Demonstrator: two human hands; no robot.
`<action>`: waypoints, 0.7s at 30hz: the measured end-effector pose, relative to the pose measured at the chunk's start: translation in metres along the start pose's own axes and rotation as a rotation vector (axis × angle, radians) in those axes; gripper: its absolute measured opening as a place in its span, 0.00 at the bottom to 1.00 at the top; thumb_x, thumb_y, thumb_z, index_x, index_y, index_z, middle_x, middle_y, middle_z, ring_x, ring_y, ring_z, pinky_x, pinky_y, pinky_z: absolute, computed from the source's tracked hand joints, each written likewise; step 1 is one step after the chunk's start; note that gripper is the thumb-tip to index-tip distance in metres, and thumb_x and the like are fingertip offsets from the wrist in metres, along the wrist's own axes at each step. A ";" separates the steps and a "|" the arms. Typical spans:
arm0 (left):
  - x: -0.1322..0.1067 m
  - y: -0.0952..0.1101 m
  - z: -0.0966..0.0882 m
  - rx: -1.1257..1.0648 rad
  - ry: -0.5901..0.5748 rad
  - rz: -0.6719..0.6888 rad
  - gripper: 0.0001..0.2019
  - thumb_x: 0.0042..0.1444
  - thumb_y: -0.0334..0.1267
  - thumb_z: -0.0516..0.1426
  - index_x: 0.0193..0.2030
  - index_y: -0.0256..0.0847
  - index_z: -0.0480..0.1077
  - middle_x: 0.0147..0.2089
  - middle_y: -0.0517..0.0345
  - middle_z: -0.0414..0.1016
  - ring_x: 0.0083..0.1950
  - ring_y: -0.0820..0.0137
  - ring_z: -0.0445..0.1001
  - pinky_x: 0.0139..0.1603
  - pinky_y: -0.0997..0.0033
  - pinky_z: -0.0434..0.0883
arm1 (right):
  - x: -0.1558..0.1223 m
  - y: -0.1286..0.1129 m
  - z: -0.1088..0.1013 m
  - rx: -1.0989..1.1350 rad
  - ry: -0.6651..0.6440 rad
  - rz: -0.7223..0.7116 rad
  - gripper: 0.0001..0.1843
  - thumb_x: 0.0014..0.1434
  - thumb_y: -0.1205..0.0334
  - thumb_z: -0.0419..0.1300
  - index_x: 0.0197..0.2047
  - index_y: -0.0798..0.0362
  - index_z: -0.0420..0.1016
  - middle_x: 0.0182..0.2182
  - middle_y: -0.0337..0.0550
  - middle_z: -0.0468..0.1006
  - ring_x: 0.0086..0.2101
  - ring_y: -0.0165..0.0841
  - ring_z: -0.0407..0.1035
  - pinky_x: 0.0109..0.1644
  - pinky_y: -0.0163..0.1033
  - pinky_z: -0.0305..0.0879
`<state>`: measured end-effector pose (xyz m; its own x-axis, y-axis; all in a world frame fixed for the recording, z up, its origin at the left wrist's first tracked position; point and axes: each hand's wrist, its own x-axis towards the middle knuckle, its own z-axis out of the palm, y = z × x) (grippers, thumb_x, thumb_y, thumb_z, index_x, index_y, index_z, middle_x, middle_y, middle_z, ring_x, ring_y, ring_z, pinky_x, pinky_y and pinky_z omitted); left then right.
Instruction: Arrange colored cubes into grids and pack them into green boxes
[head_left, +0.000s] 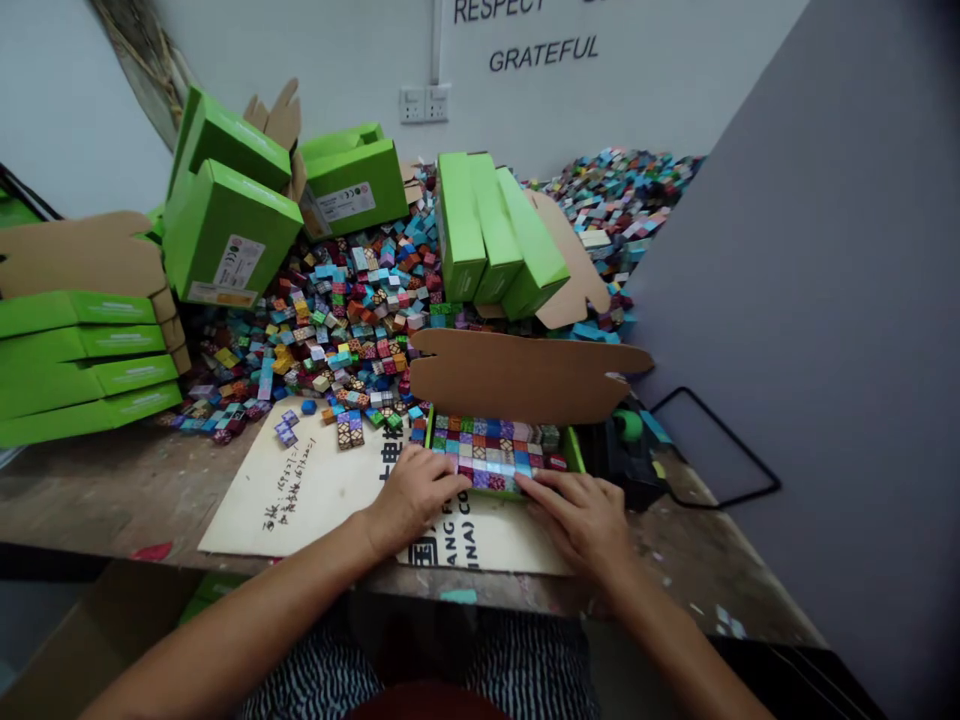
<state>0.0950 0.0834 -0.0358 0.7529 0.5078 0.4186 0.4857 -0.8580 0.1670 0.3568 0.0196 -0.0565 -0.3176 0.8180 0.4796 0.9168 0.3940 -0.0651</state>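
Observation:
A green cardboard box (575, 452) with a raised brown lid (525, 378) lies in front of me, filled with rows of small patterned boxes (491, 450). At its front left corner, my left hand (421, 490) has its fingers closed on the front row. My right hand (589, 515) is on the right part of that same row, fingertips closed against it. The undersides of both hands and the thumbs are partly hidden. Under the hands lies a printed cardboard sheet (330, 500) with handwriting and black lettering.
A large heap of small patterned boxes (360, 300) spreads to the wall. Green boxes stand on it (465, 220), and more are stacked at left (90, 380). A black tape dispenser (634, 460) and black wire frame (720, 450) are at right, beside a grey panel (810, 330).

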 end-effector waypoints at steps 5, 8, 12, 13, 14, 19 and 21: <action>-0.007 0.010 -0.016 0.018 -0.137 -0.007 0.12 0.62 0.31 0.50 0.51 0.44 0.67 0.37 0.57 0.72 0.38 0.66 0.66 0.39 0.65 0.59 | -0.003 -0.016 -0.005 0.117 0.035 -0.047 0.15 0.66 0.60 0.49 0.49 0.51 0.75 0.39 0.45 0.78 0.39 0.38 0.67 0.41 0.43 0.57; -0.008 0.015 -0.018 0.047 -0.204 -0.045 0.13 0.62 0.31 0.50 0.52 0.44 0.66 0.39 0.57 0.72 0.39 0.65 0.67 0.40 0.65 0.58 | 0.001 -0.021 -0.010 0.110 0.021 -0.051 0.15 0.66 0.60 0.49 0.47 0.52 0.74 0.37 0.45 0.78 0.37 0.38 0.67 0.41 0.43 0.55; -0.004 0.019 -0.022 -0.003 -0.278 -0.130 0.10 0.62 0.31 0.51 0.48 0.43 0.68 0.40 0.58 0.73 0.41 0.65 0.69 0.41 0.65 0.59 | 0.003 -0.027 -0.015 0.161 -0.005 -0.053 0.14 0.66 0.58 0.49 0.45 0.50 0.74 0.39 0.45 0.78 0.39 0.38 0.67 0.42 0.43 0.55; -0.002 0.020 -0.024 -0.030 -0.283 -0.147 0.09 0.62 0.32 0.52 0.47 0.44 0.68 0.40 0.58 0.73 0.42 0.65 0.69 0.42 0.64 0.59 | 0.004 -0.028 -0.016 0.190 -0.029 -0.040 0.14 0.66 0.57 0.49 0.44 0.50 0.74 0.39 0.45 0.77 0.40 0.38 0.67 0.42 0.44 0.56; 0.002 0.020 -0.027 -0.060 -0.295 -0.159 0.08 0.62 0.35 0.53 0.47 0.44 0.68 0.41 0.59 0.74 0.43 0.65 0.70 0.43 0.64 0.60 | 0.006 -0.029 -0.017 0.221 -0.065 -0.017 0.13 0.66 0.57 0.49 0.44 0.49 0.74 0.39 0.45 0.77 0.39 0.38 0.67 0.42 0.44 0.56; 0.031 0.017 -0.038 -0.071 -0.465 -0.273 0.07 0.62 0.41 0.55 0.42 0.46 0.73 0.41 0.59 0.75 0.41 0.66 0.73 0.36 0.68 0.63 | 0.033 -0.022 -0.017 0.426 -0.366 0.114 0.08 0.62 0.62 0.53 0.35 0.50 0.72 0.33 0.42 0.75 0.35 0.35 0.67 0.39 0.39 0.61; 0.042 0.014 -0.035 -0.038 -0.517 -0.264 0.06 0.58 0.40 0.59 0.41 0.45 0.74 0.41 0.57 0.75 0.40 0.65 0.73 0.33 0.69 0.63 | 0.047 -0.018 -0.016 0.478 -0.475 0.096 0.04 0.57 0.67 0.56 0.35 0.51 0.72 0.32 0.41 0.74 0.34 0.33 0.68 0.37 0.36 0.62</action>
<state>0.1175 0.0896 0.0156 0.7320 0.6689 -0.1299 0.6775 -0.6943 0.2429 0.3289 0.0443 -0.0190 -0.4127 0.9106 0.0228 0.7729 0.3633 -0.5203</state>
